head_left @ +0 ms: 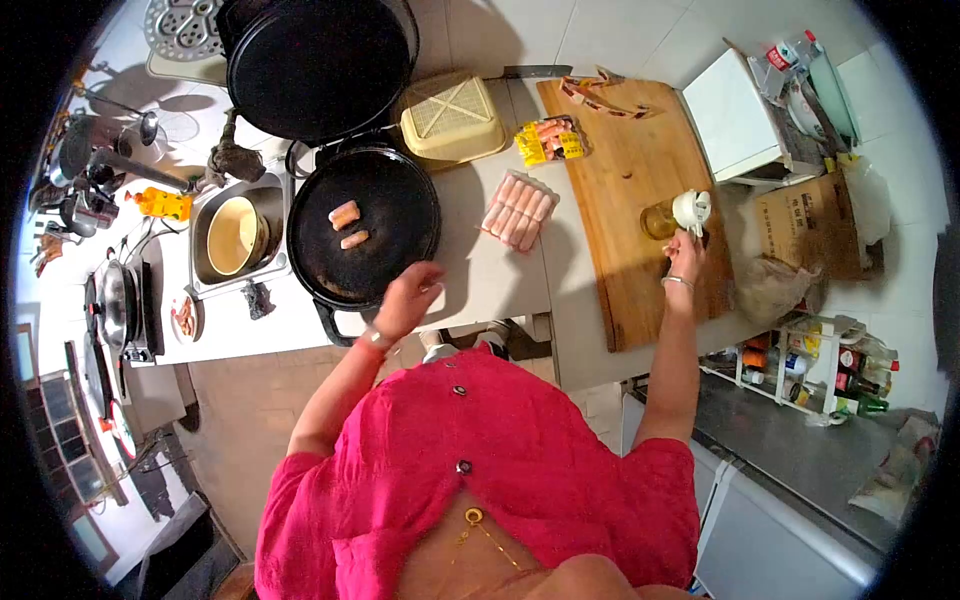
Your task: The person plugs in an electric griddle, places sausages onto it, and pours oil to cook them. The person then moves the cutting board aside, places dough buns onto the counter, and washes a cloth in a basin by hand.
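My right hand (685, 256) is closed on the handle of an oil pot (658, 221), a see-through jar of yellow oil with a white lid, above the wooden cutting board (625, 290). My left hand (408, 300) is by the lower right rim of the round black electric griddle (350, 270), its fingers loosely bent and nothing visible in them. Two pinkish sausage pieces (344, 215) lie on the griddle plate. To its right, a clear pack of pink sausages (518, 208) sits on the counter. An opened yellow packet (549, 141) with sausages rests near the board's edge.
The griddle's raised lid (320, 65) stands behind the plate. A yellow plastic basket (452, 118) is beside it. Left are a sink (195, 265) with a yellow bowl (237, 235) and a small plate of food (185, 316). A cardboard box (815, 225) and bottle rack (790, 375) stand right.
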`<move>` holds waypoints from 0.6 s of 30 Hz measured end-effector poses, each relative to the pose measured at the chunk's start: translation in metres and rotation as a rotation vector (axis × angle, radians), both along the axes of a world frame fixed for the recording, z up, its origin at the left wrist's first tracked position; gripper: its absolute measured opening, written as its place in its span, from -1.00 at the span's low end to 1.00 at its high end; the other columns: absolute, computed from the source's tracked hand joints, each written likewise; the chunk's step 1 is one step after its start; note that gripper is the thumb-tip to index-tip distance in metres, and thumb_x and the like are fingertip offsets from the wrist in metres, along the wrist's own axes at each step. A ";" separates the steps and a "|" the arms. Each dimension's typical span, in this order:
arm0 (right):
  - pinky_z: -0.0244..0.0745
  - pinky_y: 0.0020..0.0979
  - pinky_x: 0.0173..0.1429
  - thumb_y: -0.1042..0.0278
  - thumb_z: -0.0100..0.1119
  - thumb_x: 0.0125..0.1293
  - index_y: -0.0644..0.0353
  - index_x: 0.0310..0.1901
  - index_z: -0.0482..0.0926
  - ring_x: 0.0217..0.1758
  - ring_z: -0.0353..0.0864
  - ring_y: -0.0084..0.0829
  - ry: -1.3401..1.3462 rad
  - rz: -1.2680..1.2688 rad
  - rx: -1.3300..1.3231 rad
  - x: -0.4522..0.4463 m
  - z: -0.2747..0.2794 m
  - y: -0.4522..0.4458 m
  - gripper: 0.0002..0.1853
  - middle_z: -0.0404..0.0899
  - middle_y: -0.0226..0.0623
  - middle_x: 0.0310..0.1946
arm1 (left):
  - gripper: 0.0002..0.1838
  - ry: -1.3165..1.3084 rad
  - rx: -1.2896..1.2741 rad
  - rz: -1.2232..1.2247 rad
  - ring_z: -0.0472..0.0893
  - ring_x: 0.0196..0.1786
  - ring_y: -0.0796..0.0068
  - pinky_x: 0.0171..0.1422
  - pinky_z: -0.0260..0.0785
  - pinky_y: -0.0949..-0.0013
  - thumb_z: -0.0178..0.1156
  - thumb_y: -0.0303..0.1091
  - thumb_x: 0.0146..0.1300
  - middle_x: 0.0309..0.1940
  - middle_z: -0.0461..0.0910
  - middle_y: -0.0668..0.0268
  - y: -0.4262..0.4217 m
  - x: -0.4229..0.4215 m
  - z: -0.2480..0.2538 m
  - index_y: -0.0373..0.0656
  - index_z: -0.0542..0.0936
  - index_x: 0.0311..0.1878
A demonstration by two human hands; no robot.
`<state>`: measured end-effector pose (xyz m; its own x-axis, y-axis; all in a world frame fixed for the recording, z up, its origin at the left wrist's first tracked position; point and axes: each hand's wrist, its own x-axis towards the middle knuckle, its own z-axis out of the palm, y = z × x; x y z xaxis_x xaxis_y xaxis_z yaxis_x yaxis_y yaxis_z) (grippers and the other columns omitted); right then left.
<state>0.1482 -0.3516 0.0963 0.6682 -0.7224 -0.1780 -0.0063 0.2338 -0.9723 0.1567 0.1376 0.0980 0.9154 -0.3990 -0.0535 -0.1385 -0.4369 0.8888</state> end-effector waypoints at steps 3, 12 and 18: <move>0.25 -0.50 -0.51 0.39 0.15 0.11 0.14 -0.43 0.38 -0.53 0.34 -0.57 -0.014 -0.054 0.022 0.033 -0.028 -0.021 -0.87 0.31 -0.45 -0.59 | -0.73 -0.290 0.046 0.016 0.58 -0.29 0.20 -0.22 0.45 0.30 0.17 -0.48 0.11 -0.15 0.49 0.06 -0.059 0.038 -0.066 -0.27 0.52 -0.08; 0.38 -0.52 -0.45 0.32 0.20 0.19 0.25 -0.18 0.44 -0.40 0.44 -0.54 0.076 0.013 -0.033 0.074 -0.041 -0.051 -0.75 0.40 -0.41 -0.41 | -0.78 -0.325 0.555 0.058 0.51 -0.46 0.24 -0.37 0.35 0.17 0.16 -0.20 0.14 -0.51 0.53 0.15 -0.146 0.099 -0.106 -0.19 0.55 -0.35; 0.39 -0.26 -0.01 0.16 0.19 0.24 0.42 0.09 0.25 -0.07 0.40 -0.27 0.315 -0.003 -0.747 0.037 -0.073 -0.072 -0.44 0.32 -0.04 -0.04 | -0.62 -0.271 0.695 -0.022 0.57 -0.46 0.24 -0.36 0.42 0.23 0.20 0.01 0.04 -0.49 0.59 0.12 -0.159 0.118 -0.099 -0.17 0.62 -0.46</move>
<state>0.1854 -0.4239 0.0237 0.6649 -0.7267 0.1725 -0.3059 -0.4757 -0.8247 0.2751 -0.0212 -0.0013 0.9247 -0.3735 -0.0742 -0.3282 -0.8805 0.3419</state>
